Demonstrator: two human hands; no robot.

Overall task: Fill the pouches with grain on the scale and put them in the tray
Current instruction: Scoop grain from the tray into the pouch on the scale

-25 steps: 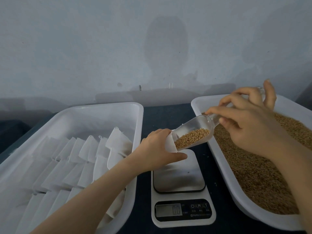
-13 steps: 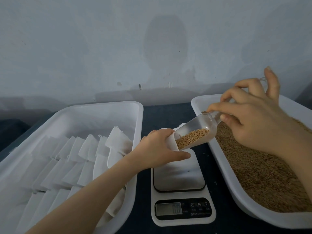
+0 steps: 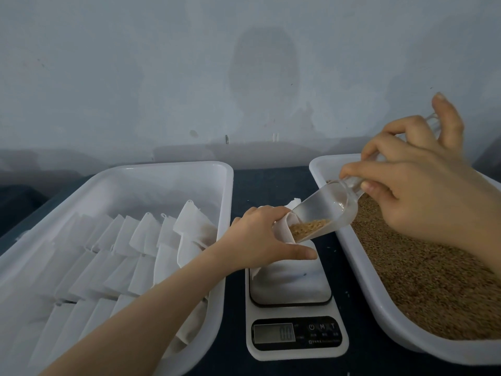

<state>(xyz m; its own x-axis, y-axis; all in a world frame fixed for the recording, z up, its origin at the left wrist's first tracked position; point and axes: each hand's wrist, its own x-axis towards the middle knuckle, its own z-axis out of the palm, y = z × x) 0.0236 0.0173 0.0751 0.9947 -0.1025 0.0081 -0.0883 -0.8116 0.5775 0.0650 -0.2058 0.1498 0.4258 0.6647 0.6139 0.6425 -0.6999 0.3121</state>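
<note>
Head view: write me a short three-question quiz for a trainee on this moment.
1. True or false: the right hand tips the scoop into the pouch.
2. What grips the pouch? A. left hand B. right hand C. neither
3. What fills the right tray?
Key: 1 true; 2 A; 3 grain.
</note>
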